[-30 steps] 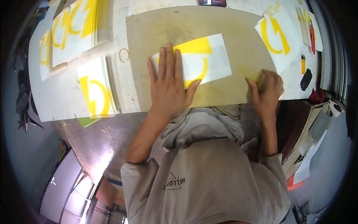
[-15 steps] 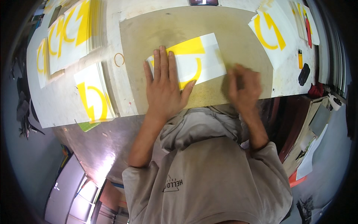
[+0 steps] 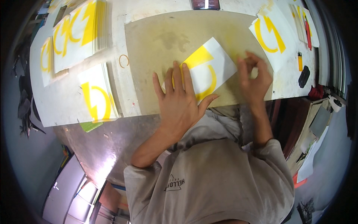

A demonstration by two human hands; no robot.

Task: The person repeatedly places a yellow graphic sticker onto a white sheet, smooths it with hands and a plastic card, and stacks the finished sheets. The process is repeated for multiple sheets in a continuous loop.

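1. A white table (image 3: pixel 128 100) spans the person's front, a tan mat (image 3: pixel 149 50) lying at its middle.
2. At the far left stand thick stacks of yellow-printed sheets (image 3: pixel 76 33); a smaller pile (image 3: pixel 97 91) lies nearer, left of the mat. More printed sheets (image 3: pixel 269 35) overlap the mat's far right, with a yellow lighter (image 3: pixel 300 61) beyond them to the right.
3. Grey floor (image 3: pixel 93 145) shows on the near left, shiny with light.
4. One white sheet with yellow print (image 3: pixel 209 69) lies flat on the mat, its long axis slanting from near left to far right, its blank end toward the far right.
5. The left hand (image 3: pixel 181 106) spreads over the sheet's left part, fingers pointing far, thumb out to the right, gripping nothing.
6. The right hand (image 3: pixel 256 79) curls beside the sheet's right corner, thumb and fingers nearly meeting; I can't tell whether they pinch anything.
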